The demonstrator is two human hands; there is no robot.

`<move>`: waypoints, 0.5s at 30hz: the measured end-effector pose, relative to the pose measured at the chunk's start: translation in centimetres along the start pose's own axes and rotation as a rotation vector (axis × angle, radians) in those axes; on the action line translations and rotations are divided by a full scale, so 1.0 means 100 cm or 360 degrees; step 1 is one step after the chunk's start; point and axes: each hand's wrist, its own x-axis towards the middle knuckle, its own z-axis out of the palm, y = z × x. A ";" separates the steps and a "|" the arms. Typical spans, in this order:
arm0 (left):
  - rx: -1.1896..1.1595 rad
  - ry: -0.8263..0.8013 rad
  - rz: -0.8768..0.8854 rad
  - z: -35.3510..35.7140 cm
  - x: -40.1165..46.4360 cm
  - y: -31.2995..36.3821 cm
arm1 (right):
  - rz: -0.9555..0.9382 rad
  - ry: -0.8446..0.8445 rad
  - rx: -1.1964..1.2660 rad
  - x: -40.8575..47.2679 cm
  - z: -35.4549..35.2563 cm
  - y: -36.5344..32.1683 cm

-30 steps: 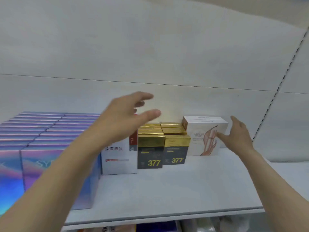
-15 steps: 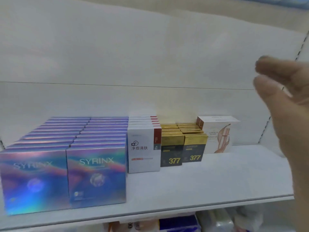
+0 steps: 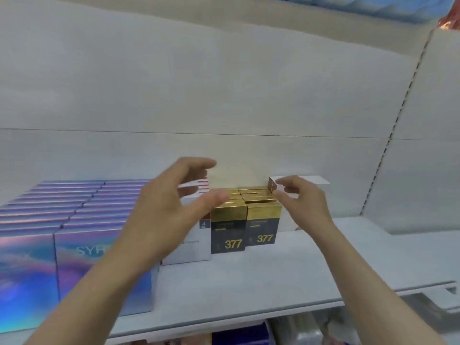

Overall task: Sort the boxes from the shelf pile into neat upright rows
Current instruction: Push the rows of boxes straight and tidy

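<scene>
Position decides here: the white box (image 3: 308,185) stands at the right end of the shelf (image 3: 273,277) rows, its long side running left-right. The right hand (image 3: 302,202) pinches its left corner; the left hand (image 3: 171,207) hovers spread, farther away.

Quick count on the shelf (image 3: 273,275): two rows of shiny rainbow boxes (image 3: 74,215), around ten deep each, hard to be exact. One row of white boxes with red stripes (image 3: 202,189), maybe five. Two rows of black-and-gold boxes (image 3: 227,229), about five each. One white box (image 3: 316,181) far right. Two hands.
</scene>
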 end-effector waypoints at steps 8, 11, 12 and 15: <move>0.1214 -0.0641 -0.0013 0.122 0.039 -0.099 | 0.0104 -0.0163 -0.0365 0.021 0.054 0.061; 0.1444 -0.0739 0.0034 0.138 0.041 -0.123 | 0.0095 -0.0168 -0.0345 0.029 0.062 0.064; 0.1489 -0.0749 0.0052 0.140 0.040 -0.130 | 0.0103 -0.0165 -0.0325 0.031 0.063 0.065; 0.1546 -0.0728 0.0091 0.142 0.037 -0.141 | 0.0117 -0.0167 -0.0325 0.033 0.065 0.068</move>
